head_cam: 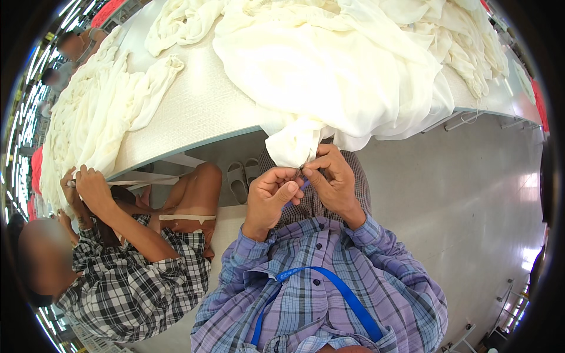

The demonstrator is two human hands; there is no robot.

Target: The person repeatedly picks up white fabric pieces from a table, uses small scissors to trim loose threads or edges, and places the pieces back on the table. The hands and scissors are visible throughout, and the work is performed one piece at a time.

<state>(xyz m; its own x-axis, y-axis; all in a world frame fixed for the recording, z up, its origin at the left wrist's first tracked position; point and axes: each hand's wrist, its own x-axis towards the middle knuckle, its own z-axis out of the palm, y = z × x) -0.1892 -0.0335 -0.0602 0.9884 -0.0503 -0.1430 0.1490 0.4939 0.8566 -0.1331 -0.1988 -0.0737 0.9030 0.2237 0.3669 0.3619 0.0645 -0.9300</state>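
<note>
A cream-white fabric garment [326, 75] lies heaped on the table, and a gathered end [291, 141] hangs over the edge towards me. My left hand [269, 196] is closed around a small tool with a blue-purple handle [305, 183] and dark metal tips, which look like thread snips. Its tips meet the lower point of the hanging cloth. My right hand [333, 176] pinches that same point between thumb and fingers, right beside the left fingertips. The fingers hide most of the tool and the exact spot where it touches the fabric.
The light table [190, 106] carries more cream garments [92, 119] at left and a pile [459, 39] at right. A co-worker in a checked shirt [141, 282] sits at my left, handling cloth. Sandals [238, 183] lie on the floor beneath the table.
</note>
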